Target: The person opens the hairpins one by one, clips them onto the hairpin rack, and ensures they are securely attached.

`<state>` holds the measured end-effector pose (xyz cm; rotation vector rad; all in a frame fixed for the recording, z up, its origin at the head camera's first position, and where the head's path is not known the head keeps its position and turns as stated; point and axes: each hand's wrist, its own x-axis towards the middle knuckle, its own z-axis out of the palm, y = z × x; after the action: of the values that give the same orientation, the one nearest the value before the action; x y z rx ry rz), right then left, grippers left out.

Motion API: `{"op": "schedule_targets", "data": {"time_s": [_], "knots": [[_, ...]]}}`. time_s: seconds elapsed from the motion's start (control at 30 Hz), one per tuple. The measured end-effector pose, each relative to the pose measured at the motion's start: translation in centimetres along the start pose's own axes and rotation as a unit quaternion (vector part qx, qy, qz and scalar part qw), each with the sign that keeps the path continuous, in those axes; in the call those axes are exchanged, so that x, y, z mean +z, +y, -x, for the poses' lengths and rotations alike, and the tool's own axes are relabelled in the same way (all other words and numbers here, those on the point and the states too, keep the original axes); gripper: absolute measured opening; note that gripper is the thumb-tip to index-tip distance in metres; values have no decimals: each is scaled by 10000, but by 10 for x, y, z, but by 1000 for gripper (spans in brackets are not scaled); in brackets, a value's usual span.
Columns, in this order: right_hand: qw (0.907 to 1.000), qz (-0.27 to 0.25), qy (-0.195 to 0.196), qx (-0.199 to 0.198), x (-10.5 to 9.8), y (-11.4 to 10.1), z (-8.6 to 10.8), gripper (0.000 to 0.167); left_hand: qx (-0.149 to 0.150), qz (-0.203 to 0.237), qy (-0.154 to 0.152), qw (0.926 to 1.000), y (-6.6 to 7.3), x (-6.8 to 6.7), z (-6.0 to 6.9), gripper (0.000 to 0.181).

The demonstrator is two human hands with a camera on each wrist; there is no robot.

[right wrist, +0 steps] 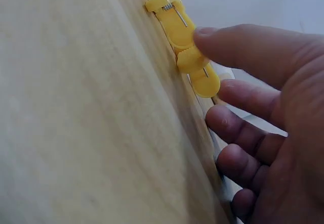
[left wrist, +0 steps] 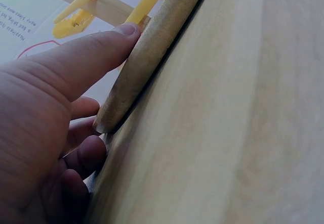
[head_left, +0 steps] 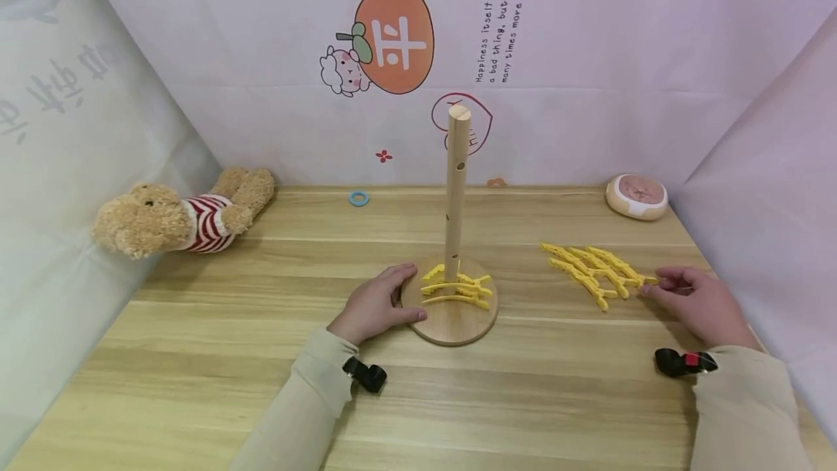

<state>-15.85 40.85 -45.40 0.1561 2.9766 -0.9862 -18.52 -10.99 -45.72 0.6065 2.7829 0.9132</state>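
Spread in a slanting bunch on the right side of the counter (head_left: 523, 398): yellow clips (right wrist: 179, 34), some touching. At the right end of the bunch, pinching a clip between thumb and pointer: the right hand (head_left: 702, 307), other fingers softly bent. In the middle, holding the left rim of a round base (head_left: 451, 329): the left hand (head_left: 375, 304), with thumb on top and the other fingers bent around the side.

Just beside the right hand, the counter's right edge. Between base and bunch, a strip of wood; on the near side, between both arms, a much wider stretch. At the back, the far edge, by a white cloth wall (head_left: 261, 35).

As for looks: long, thin, bright yellow, with stubby handles at one end and little metal springs. On the base, more clips (head_left: 482, 303), around the foot of an upright wooden pole (head_left: 458, 187) with small dark holes.

Farther out, lying down at the far left: a fluffy teddy bear (head_left: 209, 222) in a red and white striped shirt. Left of the pole, near the far edge: a small blue ring (head_left: 358, 204). At the far right: a rounded white and pink thing (head_left: 637, 196).
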Motion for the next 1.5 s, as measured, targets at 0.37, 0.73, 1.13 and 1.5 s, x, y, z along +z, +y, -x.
{"op": "schedule_targets", "data": {"time_s": [0.37,0.73,1.13,1.5], "knots": [[9990,-82,407,182,2,-11,3,65,-25,-24,3,10000,-1,0,2,85],[9726,-1545,1722,233,-3,-37,10,25,-54,-2,-9,10000,1,0,1,84],[9795,-1129,1226,-1131,0,-93,15,24,-80,13,34,10000,0,1,2,84],[9745,-1098,971,-1700,13,-128,25,18,-125,16,18,9999,1,0,1,85]]}}
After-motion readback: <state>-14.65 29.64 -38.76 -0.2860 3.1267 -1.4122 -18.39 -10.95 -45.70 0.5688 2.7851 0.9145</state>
